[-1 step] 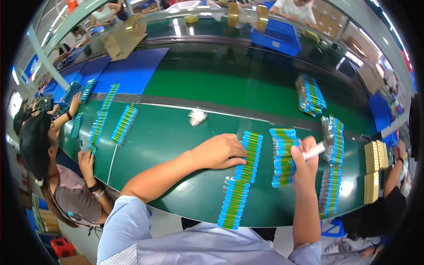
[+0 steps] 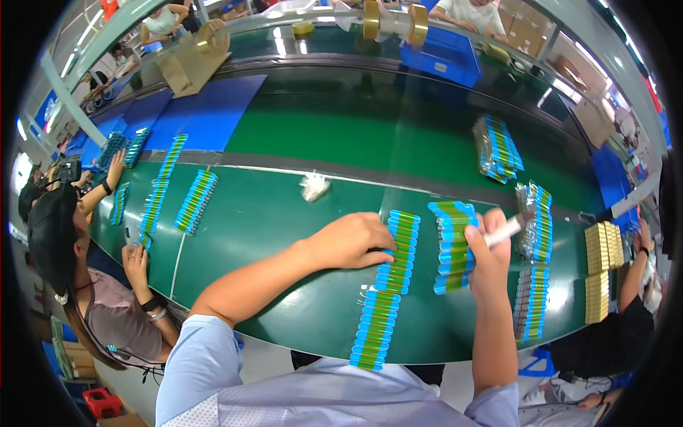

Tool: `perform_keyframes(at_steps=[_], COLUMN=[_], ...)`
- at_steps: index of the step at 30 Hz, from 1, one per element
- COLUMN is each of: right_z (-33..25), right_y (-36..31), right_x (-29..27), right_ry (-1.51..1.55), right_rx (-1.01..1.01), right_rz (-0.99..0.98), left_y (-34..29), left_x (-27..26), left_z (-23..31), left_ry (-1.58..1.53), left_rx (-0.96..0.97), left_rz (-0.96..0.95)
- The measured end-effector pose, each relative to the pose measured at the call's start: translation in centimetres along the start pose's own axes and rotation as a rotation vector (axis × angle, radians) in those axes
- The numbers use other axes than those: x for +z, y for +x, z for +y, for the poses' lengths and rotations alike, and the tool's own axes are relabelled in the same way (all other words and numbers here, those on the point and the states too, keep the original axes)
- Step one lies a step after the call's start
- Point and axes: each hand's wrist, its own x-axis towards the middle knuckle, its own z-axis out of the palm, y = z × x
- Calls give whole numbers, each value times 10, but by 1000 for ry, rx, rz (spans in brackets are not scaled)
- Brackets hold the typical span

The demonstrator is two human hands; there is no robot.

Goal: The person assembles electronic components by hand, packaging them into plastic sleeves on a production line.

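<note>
A long strip of slim blue pieces with green middles (image 2: pixel 373 331) lies on the green table before me, its upper part (image 2: pixel 403 263) reaching past my left hand. My left hand (image 2: pixel 361 242) has its fingers curled against that upper part's left edge; the fingertips are partly hidden. In my right hand (image 2: pixel 491 249) is a shorter strip of the same blue-and-green pieces (image 2: pixel 452 249), pinched by its right edge under the thumb. A white stick-like tool (image 2: pixel 504 233) also juts from this hand, its far end dark and blurred.
More strips (image 2: pixel 537 224) lie right of my right hand, with a wrapped stack (image 2: pixel 498 149) on the belt. Cream-coloured blocks (image 2: pixel 603 249) stand far right. A crumpled white wad (image 2: pixel 314 186) lies ahead. At left a co-worker's hands (image 2: pixel 135 265) are beside other strips (image 2: pixel 196 201).
My right hand has lifted the short strip slightly up and to the left, and the white tool's tilt has changed a little. The left hand stays at the long strip.
</note>
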Motion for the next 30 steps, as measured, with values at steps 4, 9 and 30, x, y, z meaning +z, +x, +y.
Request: perform_keyframes(at_steps=[4,9,30], right_z=[17,62,117], right_y=[43,87,102], right_x=[9,33,51], right_ry=[38,-56,-485], right_rx=[-40,-24,-132], right_rz=[21,296,387], left_y=[21,4,-5], left_x=[2,13,12], left_z=[9,10,-3], left_ry=[134,247,162], left_rx=[54,82,40], left_rz=[45,183,75])
